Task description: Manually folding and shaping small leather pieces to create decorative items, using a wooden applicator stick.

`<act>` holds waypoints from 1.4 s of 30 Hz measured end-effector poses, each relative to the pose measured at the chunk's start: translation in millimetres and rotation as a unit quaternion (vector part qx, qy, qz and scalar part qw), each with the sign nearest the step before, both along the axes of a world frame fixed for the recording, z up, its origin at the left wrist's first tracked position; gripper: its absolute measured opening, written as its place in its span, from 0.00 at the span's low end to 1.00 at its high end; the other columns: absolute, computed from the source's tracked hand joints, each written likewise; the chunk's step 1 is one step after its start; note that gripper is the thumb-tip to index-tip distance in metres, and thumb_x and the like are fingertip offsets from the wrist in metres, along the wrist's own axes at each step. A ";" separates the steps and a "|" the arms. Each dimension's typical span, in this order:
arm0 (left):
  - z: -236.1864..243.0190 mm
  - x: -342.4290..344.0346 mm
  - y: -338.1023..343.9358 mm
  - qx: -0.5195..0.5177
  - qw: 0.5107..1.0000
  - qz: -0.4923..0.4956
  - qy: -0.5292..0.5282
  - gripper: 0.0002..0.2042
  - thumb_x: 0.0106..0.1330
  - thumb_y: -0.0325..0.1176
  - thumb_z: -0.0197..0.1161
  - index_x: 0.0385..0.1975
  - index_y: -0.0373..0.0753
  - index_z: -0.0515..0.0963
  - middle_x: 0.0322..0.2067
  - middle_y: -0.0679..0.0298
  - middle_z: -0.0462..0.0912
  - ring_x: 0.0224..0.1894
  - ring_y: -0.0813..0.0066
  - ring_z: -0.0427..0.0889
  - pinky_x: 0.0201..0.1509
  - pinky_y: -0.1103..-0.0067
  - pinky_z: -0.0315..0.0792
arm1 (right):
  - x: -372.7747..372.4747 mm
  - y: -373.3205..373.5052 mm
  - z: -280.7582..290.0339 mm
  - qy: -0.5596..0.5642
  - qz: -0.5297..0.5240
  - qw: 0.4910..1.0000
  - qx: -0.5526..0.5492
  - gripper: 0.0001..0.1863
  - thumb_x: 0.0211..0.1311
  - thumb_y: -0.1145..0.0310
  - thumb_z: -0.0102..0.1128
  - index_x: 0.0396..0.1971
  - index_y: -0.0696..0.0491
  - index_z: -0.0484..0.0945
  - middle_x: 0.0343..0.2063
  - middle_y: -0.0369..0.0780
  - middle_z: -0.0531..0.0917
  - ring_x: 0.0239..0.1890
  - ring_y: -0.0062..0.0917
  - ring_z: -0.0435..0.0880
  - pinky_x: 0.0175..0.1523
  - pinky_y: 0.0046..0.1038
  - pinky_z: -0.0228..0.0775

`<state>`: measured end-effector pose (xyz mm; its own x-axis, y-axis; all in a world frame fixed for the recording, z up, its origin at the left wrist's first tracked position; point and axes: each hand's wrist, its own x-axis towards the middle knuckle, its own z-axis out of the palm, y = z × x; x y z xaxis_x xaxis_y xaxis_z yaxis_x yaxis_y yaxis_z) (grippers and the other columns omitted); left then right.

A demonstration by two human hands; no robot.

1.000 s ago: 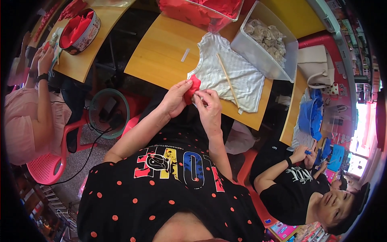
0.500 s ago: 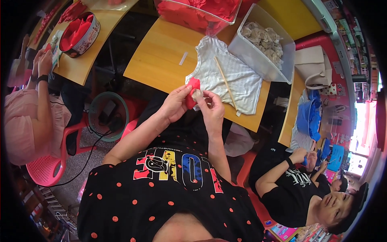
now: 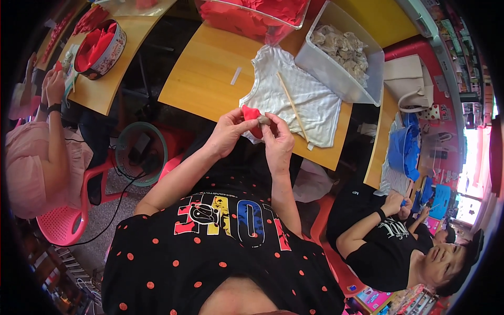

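Observation:
My left hand [image 3: 231, 131] grips a small red piece [image 3: 250, 112] of soft material. My right hand [image 3: 275, 140] pinches a small greyish-beige wad [image 3: 263, 120] against that red piece, so both hands meet around it. Just beyond them lies a rumpled white cloth top [image 3: 304, 100] on the wooden table [image 3: 199, 73]. A thin wooden stick [image 3: 291, 105] rests on the cloth, and a short white strip [image 3: 236, 76] lies left of it.
Bins of red pieces [image 3: 247, 16] and beige crumpled pieces [image 3: 346, 52] stand behind. A round tin [image 3: 105, 63] sits on the left table, a green basket [image 3: 163, 152] below. Co-workers [image 3: 47, 163] [image 3: 394, 252] work at left and right, beside a handbag [image 3: 409, 81] and blue material [image 3: 404, 147].
The beige wad, hidden a second ago, came into view on the red piece. My hands have shifted slightly rightward, and my left thumb now lies across the red piece toward the wad.

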<state>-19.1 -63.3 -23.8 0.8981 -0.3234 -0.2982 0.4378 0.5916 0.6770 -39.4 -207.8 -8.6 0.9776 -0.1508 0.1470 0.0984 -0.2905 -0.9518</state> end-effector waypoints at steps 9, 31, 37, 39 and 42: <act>14.9 34.2 50.9 0.124 0.974 0.015 -0.189 0.06 0.61 0.23 0.61 0.38 0.32 0.76 0.34 0.61 0.82 0.40 0.74 0.81 0.47 0.80 0.74 | 24.1 13.3 55.3 -0.075 0.097 0.991 -0.053 0.21 0.50 0.74 0.67 0.46 0.58 0.76 0.34 0.38 0.82 0.35 0.21 0.78 0.43 0.22 0.69; 10.8 23.6 85.3 0.391 0.885 -0.034 -0.250 0.14 0.57 0.24 0.64 0.44 0.34 0.77 0.41 0.61 0.78 0.44 0.75 0.78 0.48 0.81 0.73 | 46.5 40.5 -6.2 -0.112 0.155 0.958 -0.214 0.08 0.47 0.79 0.62 0.31 0.58 0.78 0.28 0.41 0.78 0.36 0.37 0.77 0.43 0.33 0.69; 12.2 22.6 85.4 0.425 0.838 -0.021 -0.341 0.11 0.57 0.21 0.61 0.41 0.36 0.79 0.40 0.60 0.78 0.42 0.70 0.79 0.47 0.79 0.74 | 50.5 36.0 -9.8 -0.157 0.162 0.945 -0.237 0.08 0.48 0.75 0.64 0.32 0.56 0.81 0.30 0.39 0.79 0.36 0.33 0.77 0.42 0.30 0.69; 14.1 22.8 83.7 0.426 0.831 -0.003 -0.357 0.10 0.58 0.22 0.61 0.40 0.36 0.79 0.40 0.60 0.78 0.42 0.69 0.79 0.47 0.78 0.74 | 51.7 36.7 -11.6 -0.177 0.148 0.943 -0.238 0.08 0.48 0.74 0.65 0.31 0.55 0.81 0.30 0.38 0.79 0.35 0.32 0.77 0.42 0.31 0.68; 7.3 23.0 80.8 0.512 0.744 0.013 -0.429 0.09 0.57 0.22 0.62 0.38 0.36 0.80 0.39 0.59 0.78 0.41 0.66 0.79 0.46 0.78 0.73 | 49.0 35.7 -20.8 -0.197 0.123 0.933 -0.276 0.07 0.48 0.73 0.65 0.30 0.55 0.82 0.30 0.37 0.79 0.36 0.30 0.77 0.42 0.30 0.67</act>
